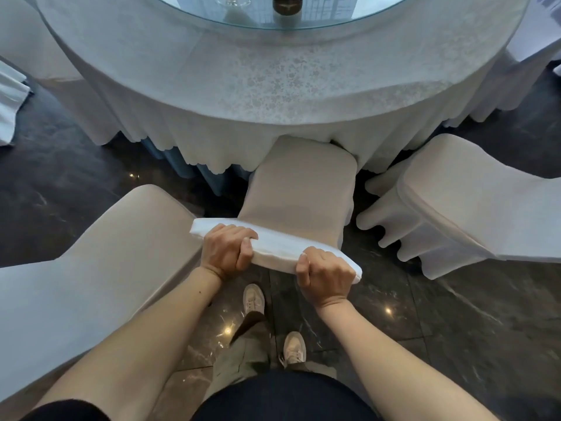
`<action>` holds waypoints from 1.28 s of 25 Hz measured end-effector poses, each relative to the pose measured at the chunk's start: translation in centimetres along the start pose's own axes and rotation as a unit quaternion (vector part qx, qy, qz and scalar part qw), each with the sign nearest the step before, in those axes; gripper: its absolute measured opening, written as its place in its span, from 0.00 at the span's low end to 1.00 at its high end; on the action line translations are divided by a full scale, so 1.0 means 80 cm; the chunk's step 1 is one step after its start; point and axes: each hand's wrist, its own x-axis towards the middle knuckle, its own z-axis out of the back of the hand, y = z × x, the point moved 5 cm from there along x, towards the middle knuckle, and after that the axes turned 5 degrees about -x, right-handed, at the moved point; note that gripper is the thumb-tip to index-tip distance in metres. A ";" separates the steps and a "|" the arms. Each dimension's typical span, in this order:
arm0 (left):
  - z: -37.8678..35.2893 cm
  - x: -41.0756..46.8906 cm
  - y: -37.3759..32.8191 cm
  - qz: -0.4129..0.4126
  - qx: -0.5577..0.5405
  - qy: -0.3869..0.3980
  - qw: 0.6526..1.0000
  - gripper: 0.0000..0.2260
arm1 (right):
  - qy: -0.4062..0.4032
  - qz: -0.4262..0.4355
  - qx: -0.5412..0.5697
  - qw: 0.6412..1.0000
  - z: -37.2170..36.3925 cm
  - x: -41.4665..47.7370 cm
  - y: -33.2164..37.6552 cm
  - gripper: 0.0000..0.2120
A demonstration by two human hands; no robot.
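A white folded cloth, rolled into a long flat band, stretches from left to lower right above the top of a covered chair back. My left hand grips the cloth near its left part, fingers curled over the top edge. My right hand grips it near the right end, thumb and fingers wrapped round it. Both forearms reach forward from the bottom of the view.
A round table with a white patterned tablecloth stands ahead, with a glass turntable, a dark bottle and a glass base on it. Covered chairs stand at left and right. The floor is dark marble.
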 end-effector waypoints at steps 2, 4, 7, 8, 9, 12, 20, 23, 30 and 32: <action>-0.003 0.016 0.008 -0.004 0.002 -0.004 1.000 0.23 | -0.012 -0.002 -0.007 1.000 -0.002 0.015 0.001 0.29; -0.004 0.030 0.015 -0.008 0.004 0.001 1.000 0.23 | -0.016 -0.007 -0.009 1.000 -0.007 0.028 0.003 0.30; -0.004 0.045 0.022 -0.020 -0.007 0.003 1.000 0.22 | -0.018 -0.019 -0.008 1.000 -0.015 0.040 0.003 0.30; -0.004 0.049 0.024 -0.024 -0.014 0.006 1.000 0.22 | -0.019 -0.022 -0.010 1.000 -0.017 0.042 0.003 0.30; -0.005 0.052 0.026 -0.028 -0.017 0.007 0.999 0.22 | -0.019 -0.025 -0.013 0.999 -0.019 0.044 0.003 0.30; -0.008 0.059 0.031 -0.033 -0.017 0.019 0.999 0.21 | -0.017 -0.035 -0.027 0.999 -0.020 0.049 0.003 0.25; 0.005 0.048 0.018 0.028 -0.013 0.084 0.996 0.22 | 0.056 -0.043 -0.033 0.997 -0.009 0.048 0.010 0.22; 0.017 0.028 -0.001 0.078 -0.018 0.072 0.994 0.24 | 0.091 -0.054 0.024 0.994 -0.005 0.039 0.010 0.26; 0.043 -0.030 -0.028 0.092 -0.039 0.054 0.994 0.23 | 0.098 -0.011 0.152 0.983 0.015 0.012 0.042 0.21; 0.059 -0.061 -0.027 0.095 -0.029 0.042 0.994 0.22 | 0.104 0.041 0.174 0.978 0.025 0.003 0.065 0.21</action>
